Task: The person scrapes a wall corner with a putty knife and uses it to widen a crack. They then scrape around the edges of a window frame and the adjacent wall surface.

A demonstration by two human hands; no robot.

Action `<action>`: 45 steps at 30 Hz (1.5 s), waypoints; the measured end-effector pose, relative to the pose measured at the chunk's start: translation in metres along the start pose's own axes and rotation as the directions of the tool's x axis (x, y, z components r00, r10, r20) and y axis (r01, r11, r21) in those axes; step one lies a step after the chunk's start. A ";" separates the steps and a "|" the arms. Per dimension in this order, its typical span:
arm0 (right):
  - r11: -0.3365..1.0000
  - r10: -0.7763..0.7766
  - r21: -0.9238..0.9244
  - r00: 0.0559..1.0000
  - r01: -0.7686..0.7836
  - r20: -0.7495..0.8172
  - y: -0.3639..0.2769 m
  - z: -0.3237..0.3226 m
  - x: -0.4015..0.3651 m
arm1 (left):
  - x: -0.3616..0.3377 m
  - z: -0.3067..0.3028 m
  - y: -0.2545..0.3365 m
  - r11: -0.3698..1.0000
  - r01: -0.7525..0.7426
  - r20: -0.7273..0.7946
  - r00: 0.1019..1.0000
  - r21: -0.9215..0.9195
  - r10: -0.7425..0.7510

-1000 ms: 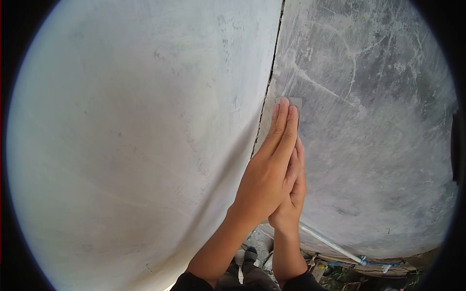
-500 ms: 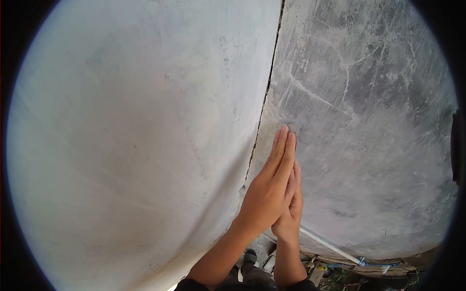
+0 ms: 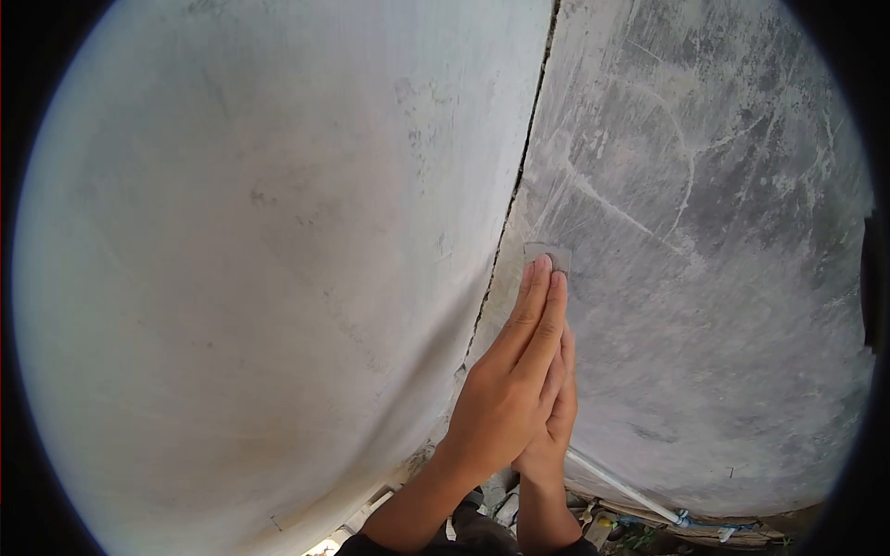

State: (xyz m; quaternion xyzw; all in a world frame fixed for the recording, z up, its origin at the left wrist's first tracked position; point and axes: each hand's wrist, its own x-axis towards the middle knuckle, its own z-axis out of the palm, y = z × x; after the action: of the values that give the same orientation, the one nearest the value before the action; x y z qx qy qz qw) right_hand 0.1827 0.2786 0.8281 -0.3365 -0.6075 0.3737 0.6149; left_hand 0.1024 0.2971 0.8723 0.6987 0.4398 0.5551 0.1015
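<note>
A small grey rectangular sheet that looks like sandpaper (image 3: 547,249) is flat against the right wall, close to the dark joint. My left hand (image 3: 510,371) lies over my right hand, its fingers straight and together, pressing at the sheet. Underneath, my right hand (image 3: 556,422) also reaches up toward the sheet, and its fingers are mostly hidden. Only the sheet's upper edge and corners show beyond the fingertips. The grey wall (image 3: 667,324) under it carries pale scratches and patches.
A paler wall (image 3: 250,278) fills the left side, meeting the grey one at a dark cracked joint (image 3: 519,167). Low on the right runs a white pipe (image 3: 626,484) with a blue fitting (image 3: 683,519). Rubble (image 3: 507,510) lies on the ground by my legs.
Both hands sit slightly lower in the view, and more of the sheet's upper edge shows above the fingertips. The view of the walls has shifted a little.
</note>
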 end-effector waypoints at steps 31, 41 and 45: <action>0.993 -0.002 0.121 0.999 0.007 -0.037 0.006 0.009 0.007 | 0.007 -0.010 -0.006 0.997 -0.002 -0.013 1.000 -0.075 0.002; 0.981 0.065 0.183 0.997 -0.071 0.043 -0.001 -0.003 0.005 | 0.009 -0.004 -0.006 0.975 0.067 -0.035 0.996 -0.213 -0.076; 0.967 0.201 0.138 0.973 -0.216 0.116 -0.024 -0.020 -0.004 | 0.020 -0.005 -0.005 0.974 0.053 -0.037 0.997 -0.221 -0.063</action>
State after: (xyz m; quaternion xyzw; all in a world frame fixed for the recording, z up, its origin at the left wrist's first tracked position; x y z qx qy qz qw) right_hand 0.2043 0.2643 0.8466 -0.3322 -0.5693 0.4975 0.5640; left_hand 0.0955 0.3129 0.8853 0.6577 0.3979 0.6124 0.1846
